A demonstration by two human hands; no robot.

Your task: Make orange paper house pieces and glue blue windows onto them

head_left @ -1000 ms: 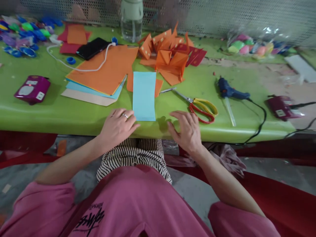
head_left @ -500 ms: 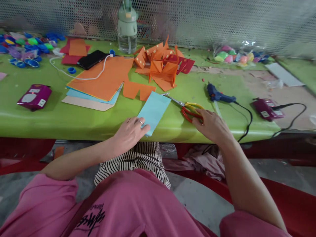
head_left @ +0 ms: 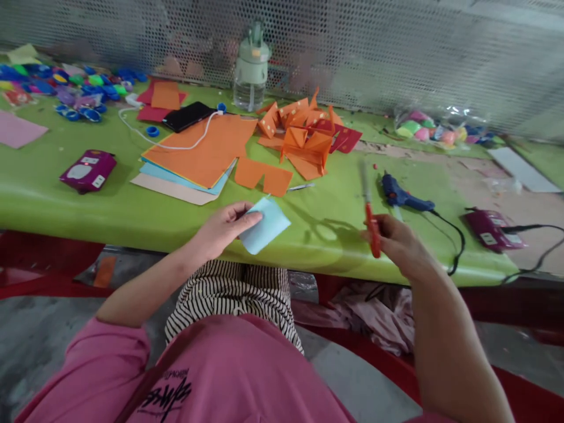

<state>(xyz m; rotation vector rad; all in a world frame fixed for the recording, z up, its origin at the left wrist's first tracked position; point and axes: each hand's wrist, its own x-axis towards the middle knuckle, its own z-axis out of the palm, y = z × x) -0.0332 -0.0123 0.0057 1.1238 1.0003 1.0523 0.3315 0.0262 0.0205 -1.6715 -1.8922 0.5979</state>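
Note:
Between the thumb and fingers of my left hand (head_left: 227, 229) is a light blue piece of paper (head_left: 267, 226), lifted at the table's front edge. My right hand (head_left: 396, 241) grips a pair of scissors (head_left: 372, 229) by the handles, raised off the table with the blades pointing away from me and blurred. Beyond the blue paper lies an orange paper cutout (head_left: 263, 176) with a notch. A small metal tool (head_left: 301, 187), too small to identify, rests beside that cutout.
Stacked coloured sheets (head_left: 207, 153) carry a black phone (head_left: 188, 116) and white cable. Folded orange paper pieces (head_left: 306, 141) lie beyond. On the right are a blue glue gun (head_left: 403, 194) and a purple box (head_left: 493, 229); another purple box (head_left: 88, 170) sits left. A bottle (head_left: 251, 76) stands behind.
My right hand has picked the scissors up off the table and turned them upright. My left hand has lifted the blue paper, which lay flat before. The view has shifted slightly.

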